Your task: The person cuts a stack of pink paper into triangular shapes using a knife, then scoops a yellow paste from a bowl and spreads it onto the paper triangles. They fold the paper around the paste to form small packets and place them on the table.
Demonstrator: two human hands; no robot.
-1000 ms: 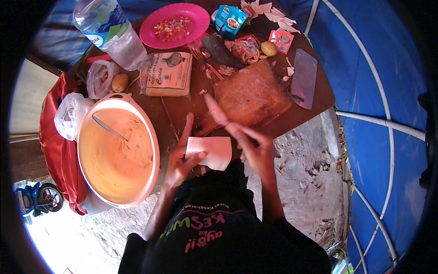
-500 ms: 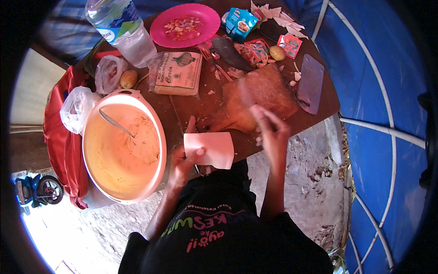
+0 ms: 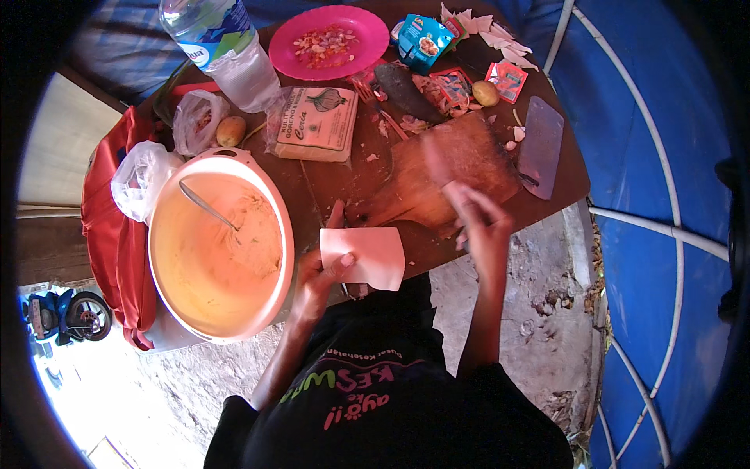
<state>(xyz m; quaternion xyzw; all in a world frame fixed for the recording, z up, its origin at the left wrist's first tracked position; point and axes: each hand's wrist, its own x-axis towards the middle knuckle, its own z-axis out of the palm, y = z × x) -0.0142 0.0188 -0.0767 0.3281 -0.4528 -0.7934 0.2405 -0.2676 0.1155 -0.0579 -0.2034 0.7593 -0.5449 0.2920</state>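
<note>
My left hand (image 3: 319, 275) pinches the lower left corner of a pale pink square sheet (image 3: 367, 256) at the near edge of the brown table (image 3: 562, 184). My right hand (image 3: 483, 228) is raised over the wooden cutting board (image 3: 469, 160), to the right of the sheet. Its fingers are closed on a small pale pink piece (image 3: 451, 191), which is blurred by motion. A big peach bowl (image 3: 168, 266) of orange batter with a metal spoon (image 3: 205, 205) in it stands just left of my left hand.
A cleaver (image 3: 541, 144) lies right of the board. Further back are a pink plate (image 3: 328, 41) of chopped bits, a water bottle (image 3: 226, 47), a flat paper packet (image 3: 316, 123), plastic bags (image 3: 144, 180), small wrappers (image 3: 426, 39) and a red cloth (image 3: 113, 234). Blue tarp (image 3: 664, 203) at right.
My right hand has left the sheet and swung right and away, over the cutting board, with a pale piece in its fingers. My left hand keeps hold of the sheet.
</note>
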